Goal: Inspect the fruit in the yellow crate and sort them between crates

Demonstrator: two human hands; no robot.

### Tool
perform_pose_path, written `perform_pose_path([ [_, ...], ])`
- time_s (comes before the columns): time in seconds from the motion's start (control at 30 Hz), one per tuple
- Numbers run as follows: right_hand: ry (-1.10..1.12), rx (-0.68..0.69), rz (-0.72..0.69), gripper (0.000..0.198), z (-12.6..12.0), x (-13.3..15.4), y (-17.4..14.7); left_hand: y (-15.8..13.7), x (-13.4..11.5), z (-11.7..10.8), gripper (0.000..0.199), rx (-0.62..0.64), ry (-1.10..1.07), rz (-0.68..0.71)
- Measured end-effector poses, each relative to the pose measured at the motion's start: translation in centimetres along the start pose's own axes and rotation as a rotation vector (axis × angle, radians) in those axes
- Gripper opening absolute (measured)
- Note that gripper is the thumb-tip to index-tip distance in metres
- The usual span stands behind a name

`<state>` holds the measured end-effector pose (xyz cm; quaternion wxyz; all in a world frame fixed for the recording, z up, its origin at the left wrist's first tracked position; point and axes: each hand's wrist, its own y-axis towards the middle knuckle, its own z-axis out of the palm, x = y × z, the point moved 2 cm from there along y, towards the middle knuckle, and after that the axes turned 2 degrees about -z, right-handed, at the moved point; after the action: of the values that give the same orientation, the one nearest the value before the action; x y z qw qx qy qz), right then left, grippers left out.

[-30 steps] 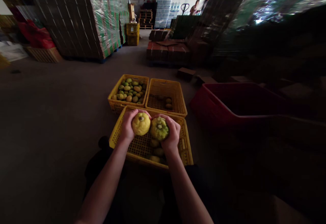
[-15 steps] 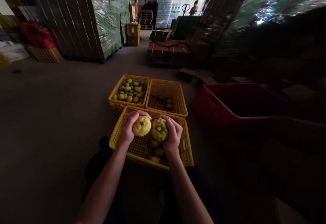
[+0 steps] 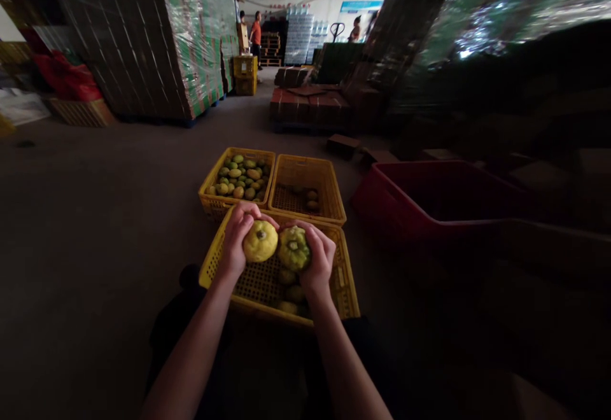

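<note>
My left hand (image 3: 236, 242) is wrapped round a yellow citrus-like fruit (image 3: 260, 242), its stem end facing me. In my right hand (image 3: 319, 256) sits a greener, ribbed citrus-like fruit (image 3: 293, 249), stem end also towards me. Both fruits are held side by side with a narrow gap, above the near yellow crate (image 3: 352, 280). Several darker fruits (image 3: 287, 277) lie inside that crate, partly covered by my right hand and wrist. Fingertips behind the two fruits are partly hidden.
Beyond stand a yellow crate full of green-yellow fruits (image 3: 238, 174) and another crate (image 3: 329, 181) holding a few. A large red bin (image 3: 396, 200) is at right. Wrapped pallet stacks (image 3: 191, 44) and flat carton stacks (image 3: 310, 105) stand farther back. People (image 3: 256, 33) are in the background.
The view has tilted up and turned slightly, so the far crates sit lower and a bit left. Both hands keep hold of their fruits, almost unchanged in pose. A background person shows more fully.
</note>
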<state>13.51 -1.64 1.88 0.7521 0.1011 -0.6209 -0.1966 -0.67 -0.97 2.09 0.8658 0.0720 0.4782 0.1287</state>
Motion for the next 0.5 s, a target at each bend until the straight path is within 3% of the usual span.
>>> perform_pose_path([
  [0.13, 0.04, -0.04, 0.061, 0.029, 0.2, -0.7, -0.1, 0.3, 0.0, 0.1, 0.019, 0.024, 0.1, 0.021],
  [0.3, 0.036, -0.162, 0.138, 0.032, 0.4, -1.6, 0.0, 0.5, 1.1, -0.3, 0.015, -0.133, 0.129, 0.04],
  [0.4, 0.004, -0.189, 0.152, 0.032, 0.4, -1.5, 0.1, 0.8, 1.5, -0.5, 0.013, -0.221, 0.075, -0.025],
  [0.5, -0.011, -0.135, 0.172, 0.03, 0.2, -1.1, 0.0, 1.1, 1.7, -0.5, 0.021, -0.161, 0.034, -0.182],
])
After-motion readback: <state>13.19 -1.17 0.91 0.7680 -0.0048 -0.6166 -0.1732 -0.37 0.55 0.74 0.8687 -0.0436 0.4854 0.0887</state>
